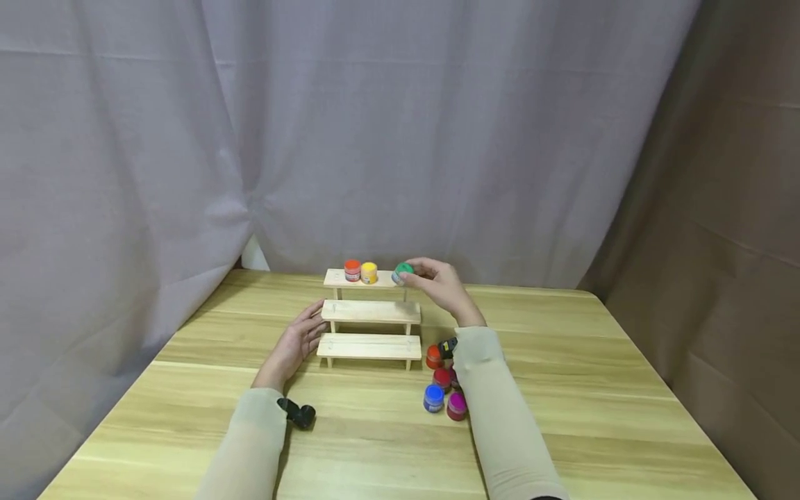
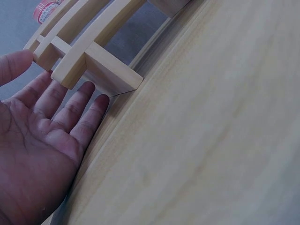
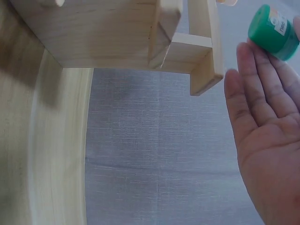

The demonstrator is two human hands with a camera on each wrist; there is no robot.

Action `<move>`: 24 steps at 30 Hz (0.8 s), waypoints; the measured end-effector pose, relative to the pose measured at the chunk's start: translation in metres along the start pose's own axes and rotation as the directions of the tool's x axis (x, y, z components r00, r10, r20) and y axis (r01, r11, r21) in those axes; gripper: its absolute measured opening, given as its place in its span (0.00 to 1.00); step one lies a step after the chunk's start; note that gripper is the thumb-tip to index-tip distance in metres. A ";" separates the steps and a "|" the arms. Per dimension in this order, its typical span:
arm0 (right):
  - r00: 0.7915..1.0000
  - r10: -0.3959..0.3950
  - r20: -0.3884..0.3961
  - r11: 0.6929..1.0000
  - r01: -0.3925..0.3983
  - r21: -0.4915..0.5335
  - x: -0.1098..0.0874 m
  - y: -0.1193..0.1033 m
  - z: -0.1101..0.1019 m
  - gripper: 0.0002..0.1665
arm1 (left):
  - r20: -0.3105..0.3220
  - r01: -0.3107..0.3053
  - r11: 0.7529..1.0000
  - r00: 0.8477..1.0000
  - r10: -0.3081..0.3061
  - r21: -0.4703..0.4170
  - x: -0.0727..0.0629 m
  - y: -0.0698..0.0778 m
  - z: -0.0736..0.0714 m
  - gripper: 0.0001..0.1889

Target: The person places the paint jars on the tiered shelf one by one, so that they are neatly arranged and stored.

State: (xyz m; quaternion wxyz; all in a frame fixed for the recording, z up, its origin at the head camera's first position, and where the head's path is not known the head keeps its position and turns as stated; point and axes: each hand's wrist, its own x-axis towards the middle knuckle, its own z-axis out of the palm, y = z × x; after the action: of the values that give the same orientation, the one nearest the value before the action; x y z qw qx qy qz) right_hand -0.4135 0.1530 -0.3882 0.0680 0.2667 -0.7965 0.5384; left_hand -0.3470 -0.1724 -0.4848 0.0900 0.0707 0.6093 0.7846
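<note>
pinching a small round green plastic jar [image 1: 401,273] in the right hand [image 1: 441,285], at the right end of the top plank [image 1: 383,280] of a three-tier pale wooden stand [image 1: 371,312], not clearly showing whether resting or hovering. leaving a gap to the short round yellow jar [image 1: 369,273] and short round orange-red jar [image 1: 353,271] alongside. extending the left hand [image 1: 296,345] loosely beside the stand's left side, gripping nothing. possibly risking a fall off the plank's end by releasing too far right, a jolted stand by bumping, or a knocked round blue jar [image 1: 434,399] on the wood-grain table [image 1: 600,396] by dragging the beige right sleeve [image 1: 503,417].
</note>
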 end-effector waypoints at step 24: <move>0.997 0.049 -0.066 0.989 -0.058 -0.139 0.005 0.005 0.022 0.24 | 0.001 0.001 1.000 1.000 -0.001 -0.006 0.001 0.003 0.002 0.31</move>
State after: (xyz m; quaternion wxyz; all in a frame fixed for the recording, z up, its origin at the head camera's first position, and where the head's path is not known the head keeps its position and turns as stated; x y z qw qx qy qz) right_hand -0.4167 0.1325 -0.3997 0.0972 0.2227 -0.8369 0.4904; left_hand -0.3472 -0.1707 -0.4816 0.0911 0.0705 0.6071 0.7862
